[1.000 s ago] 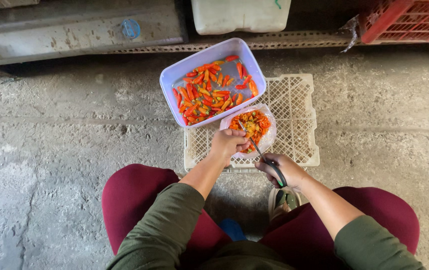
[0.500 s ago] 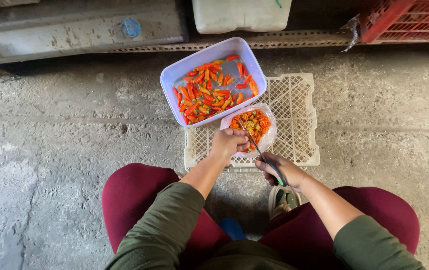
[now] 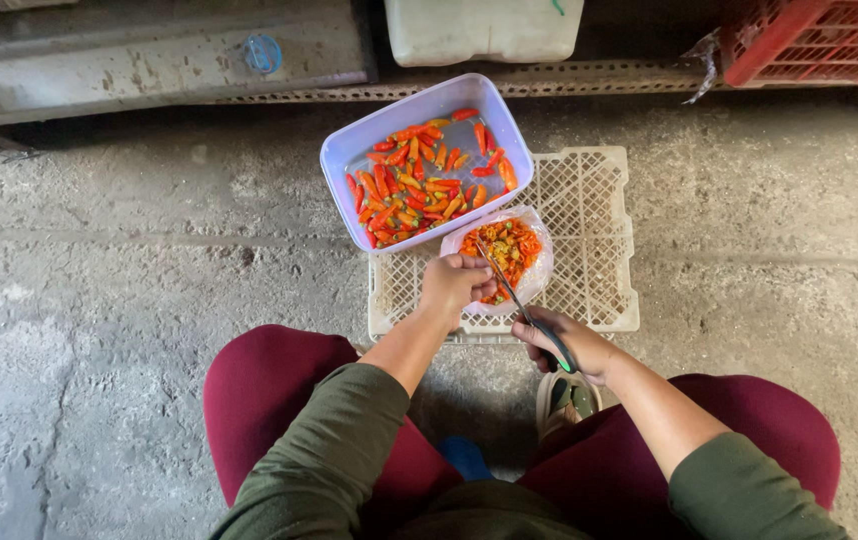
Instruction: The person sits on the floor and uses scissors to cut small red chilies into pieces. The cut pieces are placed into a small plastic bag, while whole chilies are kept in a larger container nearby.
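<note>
Metal scissors in right hand; left hand fingers beside blades.

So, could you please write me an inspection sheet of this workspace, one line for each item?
Surface: white lattice crate turned flat on a rough concrete floor.
Job's things: lilac tub of whole red and orange chillies; clear bag of cut chilli pieces beside it on the crate; scissors.
Clutter: nothing seen on the crate besides these.
Grippers: left hand closed at the bag's edge, what its fingers pinch cannot be told; right hand grips the scissors, blades pointing over the bag.
Cables: nothing seen.
Surroundings: red crate, white container, metal ledge along the top.
</note>
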